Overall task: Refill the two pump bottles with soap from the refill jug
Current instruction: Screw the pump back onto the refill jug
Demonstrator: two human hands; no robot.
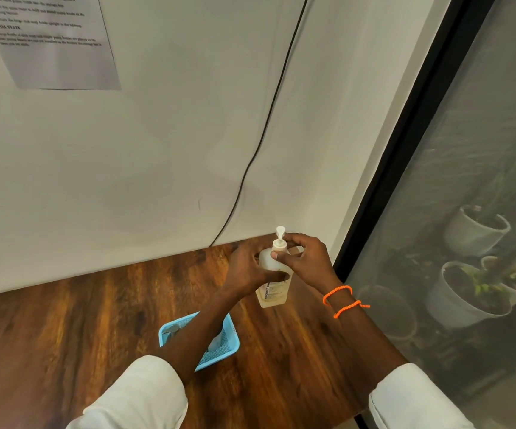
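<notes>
A translucent pump bottle with pale soap and a white pump head stands upright on the wooden table, near the wall. My left hand wraps around its body from the left. My right hand pinches the collar under the pump head, thumb in front and fingers behind. A blue mesh basket lies nearer to me, partly hidden by my left forearm; another whitish bottle lies inside it. The refill jug is not in view.
A white cloth backdrop rises behind the table, with a black cable hanging down it and a printed sheet at top left. The table's right edge meets a dark-framed glass door with potted plants behind it.
</notes>
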